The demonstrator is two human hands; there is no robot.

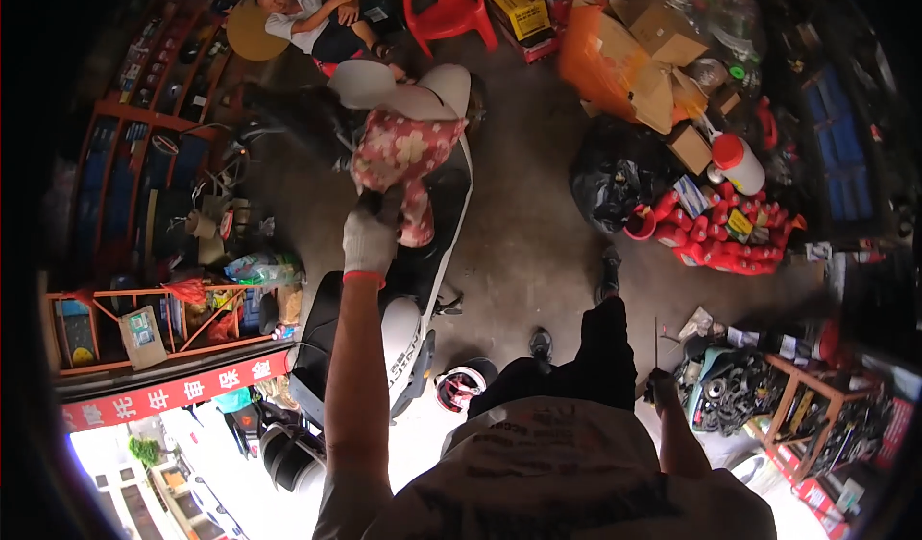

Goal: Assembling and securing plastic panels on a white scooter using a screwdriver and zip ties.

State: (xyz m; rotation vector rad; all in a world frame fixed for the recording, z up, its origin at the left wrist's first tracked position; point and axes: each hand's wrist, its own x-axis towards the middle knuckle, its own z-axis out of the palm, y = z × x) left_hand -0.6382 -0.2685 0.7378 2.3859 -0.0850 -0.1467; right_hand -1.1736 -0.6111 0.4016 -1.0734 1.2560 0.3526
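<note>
My left hand, in a whitish knit glove with a red cuff, is closed round the black handlebar grip of a scooter. Pink-red floral cloth drapes over the scooter's front beside that hand and hangs down to its right. The scooter's black and white body runs along my left side. Low on the right, my right hand looks dark and is closed on a thin upright rod; its handle end is hidden in the fingers.
A person sits at the far left near a red plastic chair. Cardboard boxes, a black bag and red bottles crowd the right. Shelves line the left; a helmet lies near my feet.
</note>
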